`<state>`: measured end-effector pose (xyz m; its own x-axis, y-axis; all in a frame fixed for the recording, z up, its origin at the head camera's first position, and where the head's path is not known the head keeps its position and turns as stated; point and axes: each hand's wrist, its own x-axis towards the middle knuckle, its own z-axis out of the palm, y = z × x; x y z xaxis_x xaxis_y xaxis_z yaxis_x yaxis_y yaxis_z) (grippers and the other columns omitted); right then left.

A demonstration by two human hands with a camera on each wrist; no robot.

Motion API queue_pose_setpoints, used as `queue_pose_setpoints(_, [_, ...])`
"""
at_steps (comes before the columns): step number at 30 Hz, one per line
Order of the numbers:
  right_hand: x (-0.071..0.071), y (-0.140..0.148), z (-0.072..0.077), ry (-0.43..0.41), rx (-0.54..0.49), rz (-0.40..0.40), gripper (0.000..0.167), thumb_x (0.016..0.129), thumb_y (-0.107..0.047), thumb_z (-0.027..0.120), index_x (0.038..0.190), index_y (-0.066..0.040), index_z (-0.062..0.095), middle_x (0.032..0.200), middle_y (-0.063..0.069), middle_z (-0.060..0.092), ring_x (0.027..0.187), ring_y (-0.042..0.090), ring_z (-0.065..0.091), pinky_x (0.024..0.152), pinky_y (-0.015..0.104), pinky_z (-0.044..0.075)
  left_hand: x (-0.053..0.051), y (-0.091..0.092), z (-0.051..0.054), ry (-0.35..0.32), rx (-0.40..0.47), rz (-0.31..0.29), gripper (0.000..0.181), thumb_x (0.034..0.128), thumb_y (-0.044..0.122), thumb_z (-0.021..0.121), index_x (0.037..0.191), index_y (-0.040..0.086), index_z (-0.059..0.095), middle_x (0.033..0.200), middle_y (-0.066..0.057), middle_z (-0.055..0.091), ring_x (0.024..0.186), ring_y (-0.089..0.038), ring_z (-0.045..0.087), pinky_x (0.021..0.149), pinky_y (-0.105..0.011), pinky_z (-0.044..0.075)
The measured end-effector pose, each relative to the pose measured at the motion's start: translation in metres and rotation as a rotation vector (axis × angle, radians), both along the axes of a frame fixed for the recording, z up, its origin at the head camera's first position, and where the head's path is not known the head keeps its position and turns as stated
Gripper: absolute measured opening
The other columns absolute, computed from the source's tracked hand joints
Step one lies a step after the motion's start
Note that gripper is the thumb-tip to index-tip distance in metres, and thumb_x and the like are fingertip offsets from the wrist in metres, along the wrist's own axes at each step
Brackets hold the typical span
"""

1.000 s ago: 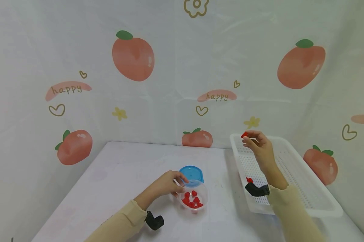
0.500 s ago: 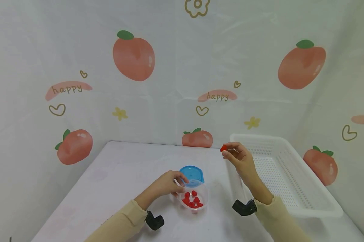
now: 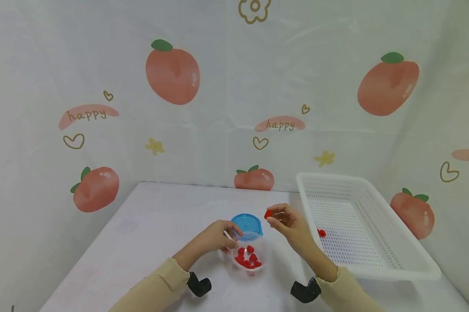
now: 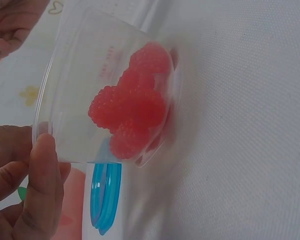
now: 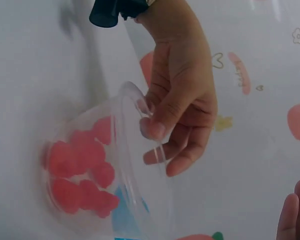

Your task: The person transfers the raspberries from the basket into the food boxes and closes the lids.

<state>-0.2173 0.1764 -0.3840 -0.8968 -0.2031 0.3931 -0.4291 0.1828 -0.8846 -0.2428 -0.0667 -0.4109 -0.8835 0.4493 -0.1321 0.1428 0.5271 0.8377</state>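
My left hand (image 3: pixel 216 236) pinches the rim of a clear round plastic tub (image 4: pixel 75 95) standing upright on the table. In the left wrist view its fingers and thumb are on the rim. Several red raspberries (image 4: pixel 127 107) lie at the bottom of the tub. To the right of the tub and above it, my right hand (image 3: pixel 293 225) holds one raspberry (image 3: pixel 268 214) between thumb and fingertips. Only a sliver of that raspberry and a few fingertips (image 5: pixel 294 212) show at the right wrist view's edge. A blue lid (image 3: pixel 246 223) lies just behind the tub.
A white perforated plastic basket (image 3: pixel 398 274) stands on the right side of the table. Inside, by its left wall, lie red raspberries (image 3: pixel 321 233). A printed fabric backdrop (image 3: pixel 226 95) hangs behind the table (image 3: pixel 168 208).
My right hand has carried its raspberry from above the basket leftward and down toward the tub. My left hand and the tub have stayed in place.
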Motion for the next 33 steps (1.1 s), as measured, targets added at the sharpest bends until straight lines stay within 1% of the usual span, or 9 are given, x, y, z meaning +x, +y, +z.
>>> queue_pose_setpoints(3, [0.003,-0.004,-0.008,-0.008,0.011,0.020,0.028,0.091,-0.008,0.065,0.114,0.004,0.058,0.110,0.019,0.061,0.092,0.008,0.063,0.079,0.021,0.056,-0.001,0.000,0.000,-0.005,0.001,0.001,0.027,0.0807,0.007,0.076,0.106,0.005,0.067,0.092,-0.006,0.061,0.068,-0.016,0.061,0.060,-0.029,0.059])
queue_pose_setpoints(6, [0.005,-0.007,-0.016,-0.037,0.018,0.043,0.028,0.090,-0.008,0.065,0.114,0.005,0.058,0.110,0.021,0.061,0.092,0.008,0.063,0.079,0.021,0.056,-0.001,0.000,0.000,-0.005,0.007,-0.003,0.028,0.0810,0.007,0.076,0.107,0.003,0.067,0.091,-0.007,0.062,0.067,-0.016,0.061,0.060,-0.029,0.059])
queue_pose_setpoints(13, [0.007,-0.012,-0.030,-0.163,0.071,0.050,0.027,0.091,-0.014,0.067,0.113,-0.001,0.060,0.106,0.017,0.062,0.089,0.013,0.063,0.077,0.020,0.056,-0.001,0.001,0.000,-0.003,0.005,-0.004,0.027,0.0814,0.006,0.075,0.107,0.003,0.067,0.091,-0.007,0.061,0.067,-0.016,0.061,0.060,-0.029,0.059])
queue_pose_setpoints(18, [0.009,-0.015,-0.036,-0.237,0.102,0.050,0.031,0.090,-0.018,0.068,0.115,-0.002,0.059,0.105,0.015,0.063,0.088,0.016,0.063,0.078,0.027,0.058,-0.001,0.001,0.000,-0.003,0.005,0.002,0.026,0.0811,0.006,0.075,0.106,0.005,0.068,0.092,-0.007,0.061,0.068,-0.016,0.062,0.060,-0.029,0.059])
queue_pose_setpoints(20, [0.009,-0.015,-0.037,-0.248,0.110,0.049,0.031,0.090,-0.018,0.068,0.116,-0.002,0.059,0.105,0.015,0.063,0.088,0.017,0.062,0.077,0.027,0.058,-0.001,0.001,0.000,-0.004,0.006,0.003,0.026,0.0812,0.006,0.075,0.106,0.005,0.068,0.092,-0.007,0.062,0.067,-0.016,0.062,0.060,-0.029,0.059])
queue_pose_setpoints(24, [0.008,-0.015,-0.040,-0.245,0.124,0.056,0.032,0.090,-0.019,0.068,0.115,-0.001,0.059,0.106,0.017,0.062,0.088,0.018,0.062,0.075,0.020,0.055,-0.001,0.001,-0.001,-0.006,0.010,-0.001,0.026,0.0815,0.006,0.075,0.106,0.005,0.068,0.092,-0.007,0.062,0.067,-0.016,0.062,0.060,-0.030,0.059])
queue_pose_setpoints(28, [0.006,-0.015,-0.043,-0.252,0.153,0.061,0.030,0.090,-0.020,0.068,0.113,-0.003,0.060,0.105,0.015,0.062,0.087,0.016,0.062,0.074,0.019,0.055,-0.001,0.001,-0.001,-0.008,0.015,-0.004,0.026,0.0815,0.005,0.075,0.106,0.005,0.068,0.092,-0.007,0.062,0.067,-0.016,0.062,0.060,-0.029,0.059])
queue_pose_setpoints(30, [0.006,-0.015,-0.043,-0.255,0.168,0.077,0.029,0.090,-0.020,0.069,0.113,-0.003,0.060,0.104,0.014,0.063,0.085,0.015,0.062,0.074,0.020,0.056,-0.002,0.000,-0.001,-0.009,0.018,-0.004,0.026,0.0815,0.005,0.074,0.106,0.004,0.068,0.092,-0.007,0.062,0.067,-0.016,0.062,0.060,-0.029,0.059])
queue_pose_setpoints(33, [0.005,-0.014,-0.041,-0.258,0.195,0.109,0.028,0.090,-0.016,0.068,0.113,-0.001,0.060,0.103,0.015,0.064,0.083,0.015,0.061,0.072,0.019,0.055,-0.002,0.000,-0.001,-0.011,0.020,-0.003,0.026,0.0814,0.005,0.074,0.107,0.004,0.068,0.092,-0.007,0.062,0.067,-0.016,0.062,0.060,-0.029,0.059])
